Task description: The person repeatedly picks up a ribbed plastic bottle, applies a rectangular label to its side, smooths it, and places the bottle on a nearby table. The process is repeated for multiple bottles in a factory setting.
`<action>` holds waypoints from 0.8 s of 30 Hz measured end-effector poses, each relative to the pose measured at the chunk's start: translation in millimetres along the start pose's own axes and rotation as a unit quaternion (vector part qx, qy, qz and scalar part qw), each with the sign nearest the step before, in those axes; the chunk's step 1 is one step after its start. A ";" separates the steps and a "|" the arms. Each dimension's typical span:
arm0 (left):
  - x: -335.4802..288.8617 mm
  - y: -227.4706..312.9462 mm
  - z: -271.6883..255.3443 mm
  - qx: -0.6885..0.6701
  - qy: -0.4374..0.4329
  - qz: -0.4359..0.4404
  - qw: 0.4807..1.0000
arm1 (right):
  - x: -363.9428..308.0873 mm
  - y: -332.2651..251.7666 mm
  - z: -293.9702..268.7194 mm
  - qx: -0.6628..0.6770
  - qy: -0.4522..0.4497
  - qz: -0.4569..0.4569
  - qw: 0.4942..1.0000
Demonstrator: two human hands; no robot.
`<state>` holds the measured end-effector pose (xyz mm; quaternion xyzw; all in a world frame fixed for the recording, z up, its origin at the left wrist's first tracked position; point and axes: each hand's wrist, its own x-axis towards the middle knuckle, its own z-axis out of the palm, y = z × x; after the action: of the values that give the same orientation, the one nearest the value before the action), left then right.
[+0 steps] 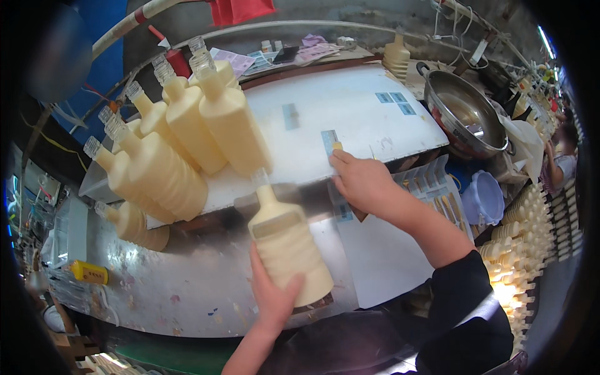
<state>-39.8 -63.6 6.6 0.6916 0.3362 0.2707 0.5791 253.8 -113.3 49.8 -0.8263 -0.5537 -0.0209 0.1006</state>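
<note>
My left hand is wrapped round the lower part of a cream-coloured bottle, which leans slightly and has a clear threaded neck and a recessed band near its shoulder. My right hand is closed, its fingertips at a small blue label on a white board. A yellowish tip shows at those fingertips and a brown pointed end sticks out under the palm; the rest of this slim tool is hidden. Several similar cream bottles stand grouped on the board's left side.
More blue labels lie on the board. A large metal pan and a blue-lilac bucket are at the right. White paper covers part of the metal table. A yellow bottle lies at the left.
</note>
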 end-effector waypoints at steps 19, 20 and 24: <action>-43.0 -42.9 -21.5 0.102 -0.011 0.097 0.990 | -108.6 -91.2 -28.8 0.158 0.051 -0.392 0.905; -43.9 -45.4 -24.2 0.066 -0.028 0.092 0.993 | -115.4 -92.4 -24.7 0.116 0.059 -0.418 0.899; -39.9 -41.2 -20.7 -0.071 -0.035 0.081 0.994 | -126.9 -83.1 -14.7 0.026 0.072 -0.458 0.886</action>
<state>-86.9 -77.6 -29.6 0.6828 0.2392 0.3155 0.6140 129.6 -201.2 57.5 -0.4745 -0.8619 -0.1099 0.1406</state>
